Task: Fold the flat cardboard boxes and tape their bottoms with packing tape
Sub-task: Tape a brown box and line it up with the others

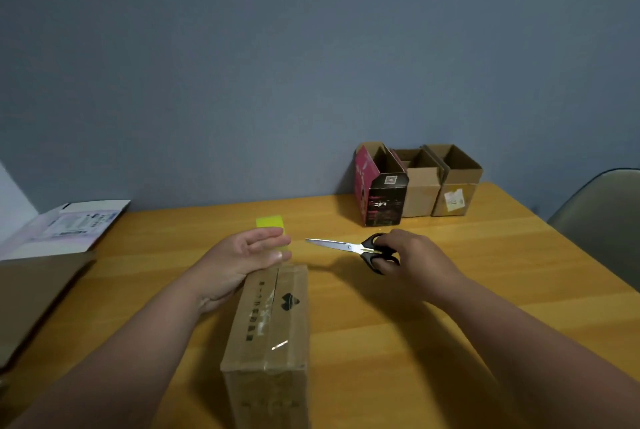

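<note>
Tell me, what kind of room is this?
Probably a home or small office room used for packing: a wooden table against a plain blue-grey wall, a chair beside it, and folded cardboard boxes lined up.

box (266, 324): dark print and heart-like logo, unreadable | black carton (386, 200): QR code, text illegible

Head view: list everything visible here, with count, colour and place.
Brown cardboard box with clear tape: 1, near centre of table.
Yellow-green tape roll: 1, in left hand, partly hidden.
Black-handled steel scissors: 1, in right hand, blades pointing left.
Open folded boxes: 3, back right by wall; one pink-and-black, two brown.
Flat cardboard: brown, left edge.
White printed flat carton: 1, far left.
Wooden table: 1, yellow-brown.
Grey chair: 1, right.
Left hand: holds roll.
Right hand: grips scissors.
</note>
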